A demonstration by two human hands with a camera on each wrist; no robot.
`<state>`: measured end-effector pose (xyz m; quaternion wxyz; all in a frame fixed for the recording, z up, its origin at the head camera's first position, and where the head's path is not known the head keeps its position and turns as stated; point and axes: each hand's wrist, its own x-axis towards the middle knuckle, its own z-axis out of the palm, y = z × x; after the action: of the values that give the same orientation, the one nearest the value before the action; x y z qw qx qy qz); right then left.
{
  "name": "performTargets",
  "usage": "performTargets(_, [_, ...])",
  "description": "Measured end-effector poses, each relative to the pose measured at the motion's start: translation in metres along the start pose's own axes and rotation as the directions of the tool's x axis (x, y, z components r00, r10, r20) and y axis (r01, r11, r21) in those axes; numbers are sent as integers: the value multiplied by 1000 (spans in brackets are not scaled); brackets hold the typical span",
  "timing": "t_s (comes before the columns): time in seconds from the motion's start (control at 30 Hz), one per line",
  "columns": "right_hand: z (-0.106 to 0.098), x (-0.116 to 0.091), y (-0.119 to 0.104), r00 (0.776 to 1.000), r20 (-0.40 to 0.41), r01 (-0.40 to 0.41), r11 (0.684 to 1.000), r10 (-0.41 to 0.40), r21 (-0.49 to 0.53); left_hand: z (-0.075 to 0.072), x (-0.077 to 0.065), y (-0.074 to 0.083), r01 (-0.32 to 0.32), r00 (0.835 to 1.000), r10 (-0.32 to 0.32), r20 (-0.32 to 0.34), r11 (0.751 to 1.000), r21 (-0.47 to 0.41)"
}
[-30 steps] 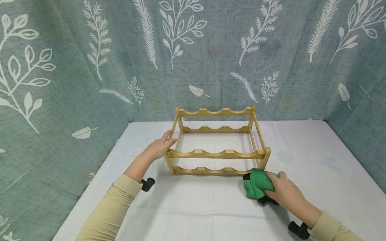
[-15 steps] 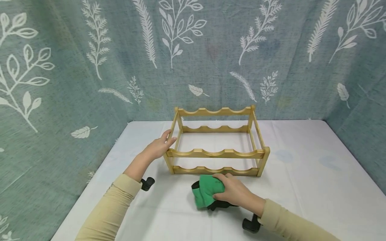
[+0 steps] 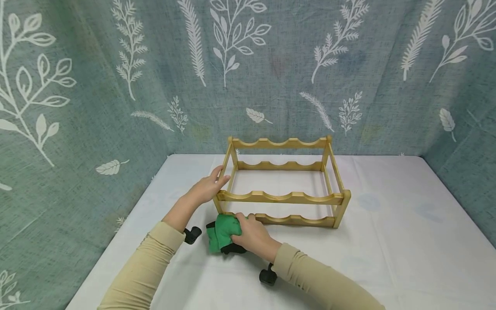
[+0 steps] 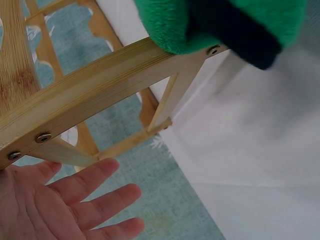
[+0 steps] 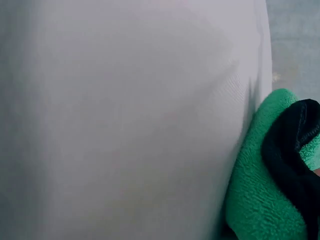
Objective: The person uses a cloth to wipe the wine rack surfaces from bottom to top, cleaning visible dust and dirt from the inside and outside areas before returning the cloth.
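Observation:
A wooden rack [image 3: 280, 197] with scalloped rails, like a wine rack, stands on the white-covered table. My left hand [image 3: 205, 189] rests at its upper left side. In the left wrist view the fingers [image 4: 107, 202] of that hand are spread and fairly straight beside the wooden side rail [image 4: 100, 75]. My right hand [image 3: 253, 234] grips a bunched green cloth [image 3: 224, 228] with black edging, against the rack's lower front rail near its left end. The right wrist view shows the fuzzy cloth [image 5: 265, 190] at the right edge; the right hand is almost wholly hidden there.
A white cloth [image 3: 387, 241] covers the table. Behind and at the sides hangs a blue-green curtain [image 3: 286, 103] with white leaf prints. Small black camera mounts [image 3: 268, 275] show at both wrists.
My right hand has carried the green cloth leftward along the rack's lower front, from its right end to its left end. The left hand stays at the rack's left side.

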<state>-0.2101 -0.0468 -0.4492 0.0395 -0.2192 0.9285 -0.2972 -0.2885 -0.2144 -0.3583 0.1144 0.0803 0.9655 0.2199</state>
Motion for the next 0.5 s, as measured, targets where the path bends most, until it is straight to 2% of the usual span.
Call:
performTargets(0.23, [-13,-9,15,1000,-10,-6,1000,6,12,-1,2,1,0,1000,0,8,1000,-1])
performTargets(0.33, [-24,-19,26,1000,-23,-10,1000,10,-1,-1,2,0,1,1000,-1,12,1000,-7])
performTargets(0.5, [-41,-41,48,998,-18,-67,998,67,9,0,2,-1,11,1000,-11,18,1000,-11])
